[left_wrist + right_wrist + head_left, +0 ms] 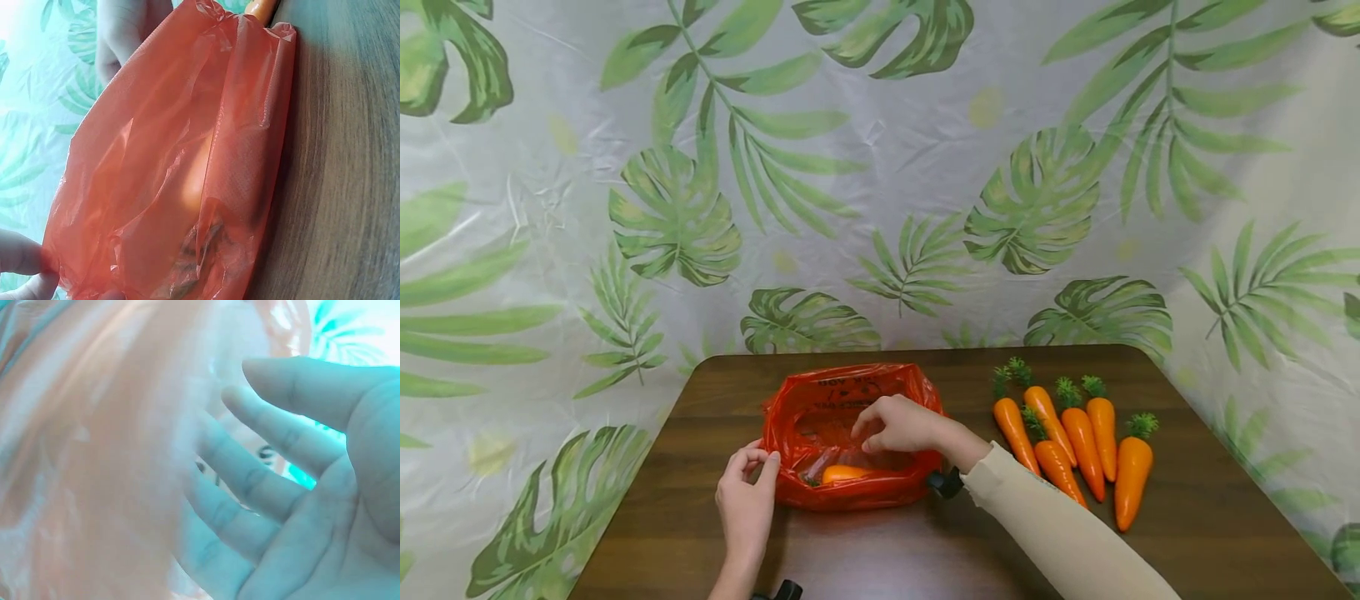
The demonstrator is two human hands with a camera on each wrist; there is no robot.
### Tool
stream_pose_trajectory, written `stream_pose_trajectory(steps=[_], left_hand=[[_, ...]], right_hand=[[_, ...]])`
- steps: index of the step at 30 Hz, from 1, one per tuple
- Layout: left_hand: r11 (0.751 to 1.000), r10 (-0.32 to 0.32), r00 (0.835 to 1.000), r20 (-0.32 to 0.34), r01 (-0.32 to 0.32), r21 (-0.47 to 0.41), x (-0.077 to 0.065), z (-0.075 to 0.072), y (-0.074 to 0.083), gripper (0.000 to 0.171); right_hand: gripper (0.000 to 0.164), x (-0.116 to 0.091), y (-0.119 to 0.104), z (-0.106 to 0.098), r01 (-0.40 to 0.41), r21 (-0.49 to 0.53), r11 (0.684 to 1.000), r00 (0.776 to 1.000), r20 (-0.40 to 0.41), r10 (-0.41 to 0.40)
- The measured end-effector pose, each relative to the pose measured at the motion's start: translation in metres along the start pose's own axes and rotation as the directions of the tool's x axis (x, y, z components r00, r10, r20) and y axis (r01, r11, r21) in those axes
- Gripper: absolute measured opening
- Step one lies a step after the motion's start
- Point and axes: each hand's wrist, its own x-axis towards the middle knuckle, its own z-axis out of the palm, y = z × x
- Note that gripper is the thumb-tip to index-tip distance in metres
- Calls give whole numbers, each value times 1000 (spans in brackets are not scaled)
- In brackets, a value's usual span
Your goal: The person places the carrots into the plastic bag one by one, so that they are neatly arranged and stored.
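Note:
A red plastic bag (857,495) stands on the table with its mouth spread wide. Inside it lies an orange carrot (844,474), which shows blurred through the thin plastic in the left wrist view. My left hand (747,492) pinches the bag's left rim between thumb and fingers. Over the bag's opening is my right hand (904,423), its fingers loosely bent and holding nothing. The right wrist view shows that hand's palm and spread fingers (294,437) beside the plastic. The bag's bottom is partly hidden.
Several orange carrots with green tops, one of them a carrot (1133,479) at the far right, lie on the dark wooden table (692,500) to the right of the bag. Behind the table hangs a leaf-patterned curtain (917,183).

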Motion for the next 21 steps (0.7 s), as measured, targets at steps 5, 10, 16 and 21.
stream_pose_trajectory(steps=[5,10,16,21], left_hand=[[1000,0,1000,-9,1,11,0,0,-2,14],[1000,-2,1000,-9,2,20,0,0,-4,14],[1000,4,1000,-5,-4,14,0,-1,-3,15],[1000,3,1000,0,-3,11,0,0,-1,15]], right_hand=[[23,-7,-2,-12,-38,106,994,997,-60,44],[23,-16,-3,-22,-78,162,984,988,-121,98],[26,-27,-7,-33,-123,125,984,968,-203,147],[28,-42,-8,-45,-164,126,978,945,-264,192]])
